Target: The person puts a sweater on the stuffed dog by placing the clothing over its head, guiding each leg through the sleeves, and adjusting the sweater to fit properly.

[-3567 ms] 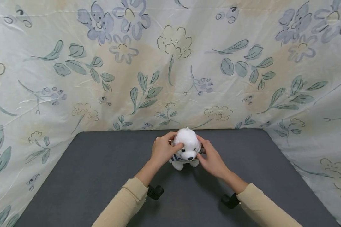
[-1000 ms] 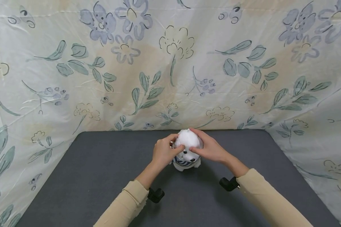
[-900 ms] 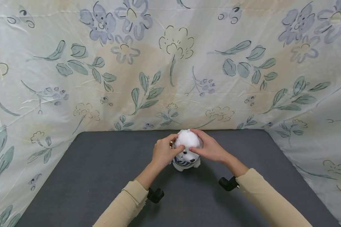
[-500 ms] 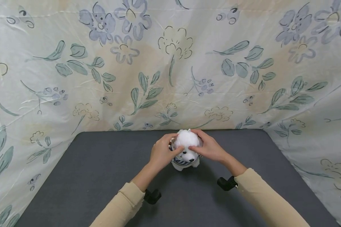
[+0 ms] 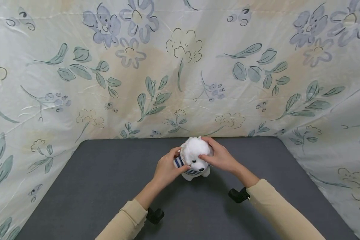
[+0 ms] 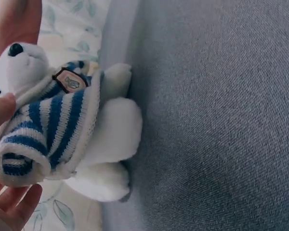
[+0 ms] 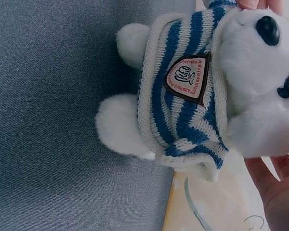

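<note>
A white plush dog (image 5: 196, 150) in a blue-and-white striped knit sweater (image 7: 178, 43) stands on the grey table, facing the camera. On the sweater's chest is a sewn patch (image 7: 188, 79). My left hand (image 5: 166, 169) holds the toy's side at the sweater, its thumb near the neckline and its fingers behind the sleeve (image 6: 19, 161). My right hand (image 5: 220, 155) grips the other side of the head, thumb on the forehead, fingers behind. The dog's white feet (image 6: 118, 130) rest on the table, and its back is hidden.
The grey table (image 5: 108, 193) runs back to a floral cloth (image 5: 180, 73) hanging behind and at both sides. Black wrist mounts (image 5: 154, 216) sit at the cuffs of the beige sleeves (image 5: 283, 211).
My left hand has slid from the dog's head down and left to the sweater, uncovering the striped sleeve. The right hand has moved up from cheek to forehead. The dog stays in place.
</note>
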`<state>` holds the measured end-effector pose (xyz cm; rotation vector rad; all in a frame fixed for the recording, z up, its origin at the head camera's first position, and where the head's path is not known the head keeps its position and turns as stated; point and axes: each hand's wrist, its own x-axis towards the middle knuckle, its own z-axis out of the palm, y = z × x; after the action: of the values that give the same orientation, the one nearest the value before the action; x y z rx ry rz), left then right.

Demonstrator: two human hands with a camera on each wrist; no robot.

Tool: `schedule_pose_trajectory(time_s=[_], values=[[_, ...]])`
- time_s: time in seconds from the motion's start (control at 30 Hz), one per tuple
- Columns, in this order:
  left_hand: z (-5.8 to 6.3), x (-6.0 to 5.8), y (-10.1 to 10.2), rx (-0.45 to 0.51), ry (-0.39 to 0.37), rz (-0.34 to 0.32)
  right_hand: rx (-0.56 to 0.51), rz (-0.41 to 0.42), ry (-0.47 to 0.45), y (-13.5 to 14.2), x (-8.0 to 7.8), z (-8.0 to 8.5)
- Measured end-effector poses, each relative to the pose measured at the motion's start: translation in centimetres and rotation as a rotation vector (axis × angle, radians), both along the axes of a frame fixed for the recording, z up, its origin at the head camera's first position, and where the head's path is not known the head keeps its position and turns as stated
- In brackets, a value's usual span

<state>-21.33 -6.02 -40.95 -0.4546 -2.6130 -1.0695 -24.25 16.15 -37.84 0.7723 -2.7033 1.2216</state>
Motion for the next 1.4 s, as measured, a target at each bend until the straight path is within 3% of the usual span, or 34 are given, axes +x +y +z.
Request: schedule_pose_trajectory(time_s=[0.6, 0.8, 1.07, 1.17, 1.3, 1.4], values=[[-1.7, -1.6, -0.3, -0.037, 0.080, 0.120, -0.013, -0.019, -0.037, -0.1, 0.5, 0.1], [-2.2, -1.9, -0.3, -0.062, 0.068, 0.121, -0.018, -0.028, -0.029, -0.1, 0.6, -0.2], [-2.0, -1.5, -0.3, -0.050, 0.066, 0.093, -0.050, -0.013, -0.022, 0.0, 0.7, -0.7], [-1.8, -1.3, -0.4, -0.052, 0.042, 0.080, -0.094, 0.004, -0.056, 0.1, 1.5, 0.0], [-1.8, -1.1, -0.4, -0.049, 0.004, 0.058, -0.088, 0.007, -0.074, 1.0, 1.6, -1.2], [-2.0, -1.2, -0.4, -0.033, -0.014, 0.042, -0.047, 0.007, -0.047, 2.2, 0.8, -3.5]])
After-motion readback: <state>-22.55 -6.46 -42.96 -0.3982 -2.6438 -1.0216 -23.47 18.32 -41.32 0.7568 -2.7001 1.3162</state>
